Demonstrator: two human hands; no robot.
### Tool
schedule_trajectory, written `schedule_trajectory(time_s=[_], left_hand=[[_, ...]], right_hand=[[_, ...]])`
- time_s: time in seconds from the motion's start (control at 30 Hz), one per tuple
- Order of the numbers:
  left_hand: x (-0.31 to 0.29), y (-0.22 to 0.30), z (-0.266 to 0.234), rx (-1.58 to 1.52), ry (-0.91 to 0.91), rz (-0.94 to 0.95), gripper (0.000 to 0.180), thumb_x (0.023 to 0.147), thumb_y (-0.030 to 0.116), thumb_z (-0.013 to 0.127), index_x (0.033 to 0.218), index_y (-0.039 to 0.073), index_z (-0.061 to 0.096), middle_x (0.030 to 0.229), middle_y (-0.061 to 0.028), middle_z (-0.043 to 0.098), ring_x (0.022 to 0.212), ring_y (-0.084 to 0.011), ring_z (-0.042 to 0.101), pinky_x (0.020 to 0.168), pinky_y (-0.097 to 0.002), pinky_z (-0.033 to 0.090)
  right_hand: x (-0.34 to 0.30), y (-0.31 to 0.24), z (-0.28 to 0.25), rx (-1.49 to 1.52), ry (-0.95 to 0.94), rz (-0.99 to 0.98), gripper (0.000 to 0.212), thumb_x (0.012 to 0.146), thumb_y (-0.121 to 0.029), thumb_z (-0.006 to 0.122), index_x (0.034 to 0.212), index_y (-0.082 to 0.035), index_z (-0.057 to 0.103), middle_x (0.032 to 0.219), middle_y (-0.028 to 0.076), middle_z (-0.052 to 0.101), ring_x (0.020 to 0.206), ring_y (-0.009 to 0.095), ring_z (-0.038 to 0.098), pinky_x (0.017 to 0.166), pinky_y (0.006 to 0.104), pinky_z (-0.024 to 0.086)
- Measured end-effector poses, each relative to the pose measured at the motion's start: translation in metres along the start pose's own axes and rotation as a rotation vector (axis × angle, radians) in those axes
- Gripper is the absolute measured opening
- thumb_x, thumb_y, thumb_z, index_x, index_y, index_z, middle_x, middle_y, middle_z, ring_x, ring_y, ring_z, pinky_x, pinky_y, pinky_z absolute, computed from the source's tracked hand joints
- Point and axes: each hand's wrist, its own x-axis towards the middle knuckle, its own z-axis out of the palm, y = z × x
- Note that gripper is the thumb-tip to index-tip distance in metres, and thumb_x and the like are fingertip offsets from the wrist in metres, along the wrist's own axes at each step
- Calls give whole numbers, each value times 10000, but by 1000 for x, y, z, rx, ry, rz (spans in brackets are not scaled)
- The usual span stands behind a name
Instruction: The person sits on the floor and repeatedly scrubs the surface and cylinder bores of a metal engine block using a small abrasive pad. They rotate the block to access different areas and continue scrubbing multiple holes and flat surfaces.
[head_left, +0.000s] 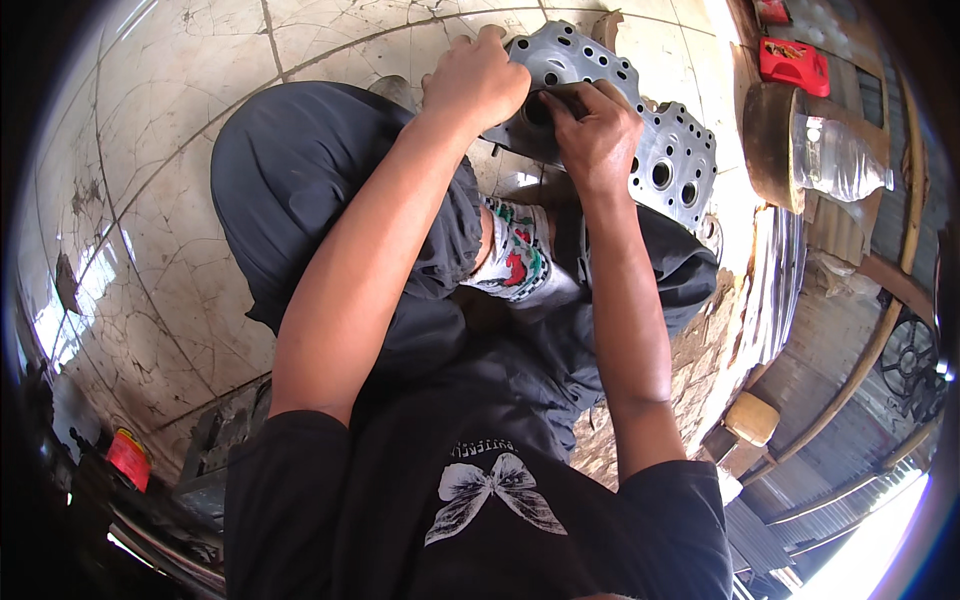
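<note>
A grey metal engine cylinder head (655, 145), full of round ports and bolt holes, lies across the far side of my lap, tilted down to the right. My left hand (478, 85) is curled at its left end, with the fingertips partly hidden behind the hand. Over the head's middle, my right hand (598, 135) has its fingers bent and pinched together beside a dark round opening. Something dark and flat shows under those fingers, too small and shaded to name.
I sit on a cracked tile floor (160, 240), legs folded. At right stand a wooden block (772, 145), a clear plastic bottle (840, 155), a red container (795, 65) and a yellowish jug (751, 418) near corrugated sheets. A red packet (129, 460) lies at lower left.
</note>
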Motion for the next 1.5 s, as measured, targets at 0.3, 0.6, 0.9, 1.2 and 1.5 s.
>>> schedule_trajectory(time_s=[0.3, 0.6, 0.9, 1.2, 1.5], left_hand=[[10, -11, 7, -60, 119, 25, 607, 923, 239, 550, 1509, 79, 565, 1494, -295, 566, 1418, -437, 526, 1187, -473, 419], [3, 0, -6, -13, 421, 568, 282, 898, 280, 824, 1143, 141, 806, 1183, -102, 762, 1145, -315, 716, 1028, -411, 544], [-29, 23, -19, -259, -457, 594, 221, 936, 168, 808, 1129, 61, 810, 1067, -38, 791, 963, -116, 719, 816, -320, 590], [-34, 22, 3, -277, -623, 420, 240, 915, 125, 831, 1127, 21, 796, 983, -69, 796, 867, -114, 730, 745, -291, 602], [-37, 18, 11, -241, -489, 521, 211, 888, 166, 824, 1050, 33, 810, 914, -88, 813, 794, -146, 757, 810, -318, 587]], right_hand=[[-16, -18, 1, 63, -15, 107, 188, 820, -162, 889, 946, -34, 832, 841, 125, 746, 701, 269, 723, 698, 388, 567], [-102, -6, -35, 795, 111, 825, 304, 903, -141, 885, 1111, 50, 773, 858, 10, 735, 651, 36, 550, 565, 211, 429], [-106, -9, -34, 905, 169, 752, 285, 946, -120, 840, 1165, 53, 778, 970, 63, 776, 849, 79, 663, 781, 226, 530], [-108, -18, -30, 1047, 218, 758, 272, 975, -80, 798, 1187, 84, 753, 1019, 81, 777, 886, 100, 677, 824, 243, 545], [-108, -19, -32, 1205, 140, 806, 216, 979, -123, 803, 1107, 39, 738, 869, 29, 725, 743, 73, 628, 681, 242, 525]])
